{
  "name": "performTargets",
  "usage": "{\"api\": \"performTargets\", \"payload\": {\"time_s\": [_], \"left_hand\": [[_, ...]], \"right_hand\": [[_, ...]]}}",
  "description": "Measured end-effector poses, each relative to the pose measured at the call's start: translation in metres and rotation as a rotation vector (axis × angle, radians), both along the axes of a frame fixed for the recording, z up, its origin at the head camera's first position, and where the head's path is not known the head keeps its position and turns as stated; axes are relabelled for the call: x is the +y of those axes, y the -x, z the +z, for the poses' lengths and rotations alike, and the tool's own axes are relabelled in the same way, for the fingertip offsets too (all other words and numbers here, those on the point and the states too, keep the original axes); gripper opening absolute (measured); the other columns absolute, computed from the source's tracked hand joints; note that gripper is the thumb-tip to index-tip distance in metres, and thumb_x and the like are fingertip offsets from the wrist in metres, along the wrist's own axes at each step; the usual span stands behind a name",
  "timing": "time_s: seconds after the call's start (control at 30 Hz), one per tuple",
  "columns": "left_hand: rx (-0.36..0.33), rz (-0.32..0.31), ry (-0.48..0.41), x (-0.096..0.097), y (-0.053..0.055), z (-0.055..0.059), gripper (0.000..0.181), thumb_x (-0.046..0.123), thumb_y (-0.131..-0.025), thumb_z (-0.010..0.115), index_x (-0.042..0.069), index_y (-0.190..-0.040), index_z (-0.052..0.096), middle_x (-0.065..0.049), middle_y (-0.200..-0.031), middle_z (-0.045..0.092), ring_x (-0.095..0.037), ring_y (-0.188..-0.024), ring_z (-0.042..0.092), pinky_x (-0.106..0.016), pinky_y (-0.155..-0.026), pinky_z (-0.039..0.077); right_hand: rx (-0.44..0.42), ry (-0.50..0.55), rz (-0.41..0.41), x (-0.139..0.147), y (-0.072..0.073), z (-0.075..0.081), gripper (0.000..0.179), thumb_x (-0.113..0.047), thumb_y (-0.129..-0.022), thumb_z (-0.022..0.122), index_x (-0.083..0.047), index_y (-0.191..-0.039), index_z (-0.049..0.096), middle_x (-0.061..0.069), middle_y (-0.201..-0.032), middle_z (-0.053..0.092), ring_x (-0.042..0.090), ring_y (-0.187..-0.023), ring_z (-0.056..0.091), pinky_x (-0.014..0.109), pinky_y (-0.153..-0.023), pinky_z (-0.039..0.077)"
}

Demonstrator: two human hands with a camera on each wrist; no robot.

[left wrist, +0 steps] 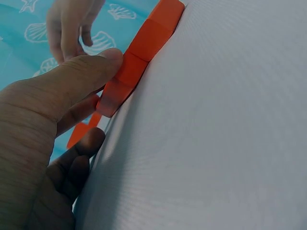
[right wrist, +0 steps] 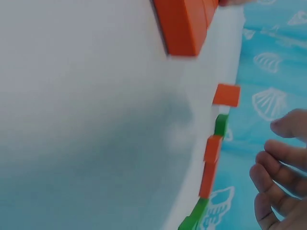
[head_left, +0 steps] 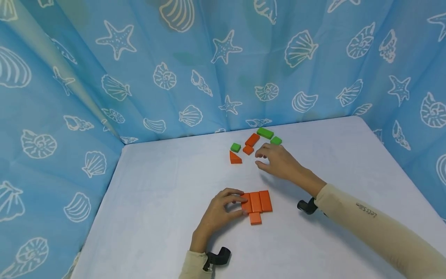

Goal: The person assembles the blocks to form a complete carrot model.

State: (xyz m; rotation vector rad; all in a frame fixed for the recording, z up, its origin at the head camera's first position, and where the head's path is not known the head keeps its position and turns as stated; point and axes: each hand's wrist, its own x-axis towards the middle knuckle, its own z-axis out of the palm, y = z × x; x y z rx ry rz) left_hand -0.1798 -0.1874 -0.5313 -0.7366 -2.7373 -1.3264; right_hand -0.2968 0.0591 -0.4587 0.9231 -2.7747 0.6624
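Three orange rectangular blocks [head_left: 255,202] lie side by side on the white table, with a smaller orange block [head_left: 255,218] against the near side of the middle one. My left hand [head_left: 222,210] pinches the leftmost block; in the left wrist view the thumb [left wrist: 103,64] lies against its near side, while part of the fingers is hidden behind. Above the table, my right hand [head_left: 277,161] holds nothing, its fingers loosely bent with a gap to the thumb. Just beyond it are a green block [head_left: 276,140] and a small orange block [head_left: 248,150].
Toward the table's back edge lie an orange triangular block [head_left: 235,157], a green cube-like block [head_left: 235,147], a longer orange block [head_left: 252,139] and a long green block [head_left: 265,133]. A blue shell-print curtain [head_left: 209,69] hangs behind the table [head_left: 156,201].
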Motion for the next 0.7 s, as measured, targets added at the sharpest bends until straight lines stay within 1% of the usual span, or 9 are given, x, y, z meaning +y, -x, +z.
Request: {"api": "performTargets", "payload": {"time_s": [0.1,0.17,0.27,0.37,0.47,0.57,0.7], "left_hand": [[0.015,0.002,-0.006,-0.002,-0.001,0.001,0.031,0.030,-0.085,0.082,0.021,-0.115,0.076,0.010,-0.128,0.060,-0.009,-0.111,0.057,-0.031,-0.093,0.050],[0.021,-0.003,-0.013,-0.003,-0.001,0.001,0.031,0.029,-0.085,0.082,0.020,-0.114,0.076,0.009,-0.129,0.060,-0.010,-0.111,0.057,-0.031,-0.093,0.050],[0.019,-0.001,-0.011,-0.004,-0.001,0.001,0.031,0.031,-0.085,0.082,0.021,-0.114,0.076,0.010,-0.129,0.060,-0.010,-0.112,0.056,-0.032,-0.094,0.049],[0.000,0.007,0.006,-0.004,-0.001,0.001,0.032,0.034,-0.085,0.081,0.023,-0.115,0.075,0.013,-0.130,0.059,-0.009,-0.112,0.056,-0.034,-0.095,0.048],[-0.020,0.013,0.017,-0.003,-0.001,0.000,0.032,0.036,-0.085,0.081,0.025,-0.115,0.075,0.014,-0.131,0.058,-0.008,-0.114,0.055,-0.036,-0.097,0.047],[-0.028,0.013,0.008,-0.002,-0.001,0.000,0.032,0.035,-0.085,0.081,0.026,-0.115,0.075,0.013,-0.131,0.059,-0.009,-0.118,0.054,-0.039,-0.100,0.046],[-0.031,0.010,-0.002,-0.001,-0.001,0.001,0.031,0.033,-0.085,0.081,0.026,-0.115,0.075,0.012,-0.131,0.059,-0.010,-0.122,0.052,-0.040,-0.103,0.044]], "right_hand": [[-0.006,-0.033,-0.029,-0.005,0.018,0.001,0.026,-0.021,-0.091,0.074,-0.005,-0.111,0.072,0.008,-0.105,0.066,0.024,-0.094,0.062,0.042,-0.086,0.053],[-0.017,-0.059,-0.061,-0.009,0.028,0.000,0.028,-0.023,-0.091,0.073,-0.005,-0.112,0.072,0.009,-0.107,0.066,0.025,-0.096,0.062,0.045,-0.091,0.049],[-0.034,-0.085,-0.099,-0.013,0.041,-0.002,0.030,-0.024,-0.092,0.072,-0.004,-0.114,0.071,0.010,-0.108,0.067,0.028,-0.100,0.061,0.050,-0.093,0.045],[-0.055,-0.097,-0.119,-0.018,0.053,-0.007,0.034,-0.028,-0.092,0.072,-0.003,-0.114,0.070,0.012,-0.111,0.067,0.030,-0.103,0.061,0.051,-0.091,0.045],[-0.079,-0.117,-0.137,-0.023,0.060,-0.013,0.037,-0.033,-0.090,0.074,-0.003,-0.111,0.069,0.014,-0.114,0.066,0.032,-0.102,0.061,0.053,-0.090,0.045],[-0.078,-0.160,-0.153,-0.028,0.066,-0.019,0.038,-0.039,-0.089,0.075,-0.005,-0.105,0.070,0.014,-0.113,0.066,0.031,-0.098,0.061,0.051,-0.087,0.046],[-0.061,-0.193,-0.158,-0.035,0.071,-0.027,0.037,-0.040,-0.088,0.076,-0.005,-0.096,0.068,0.011,-0.100,0.065,0.028,-0.089,0.059,0.048,-0.083,0.047]]}}
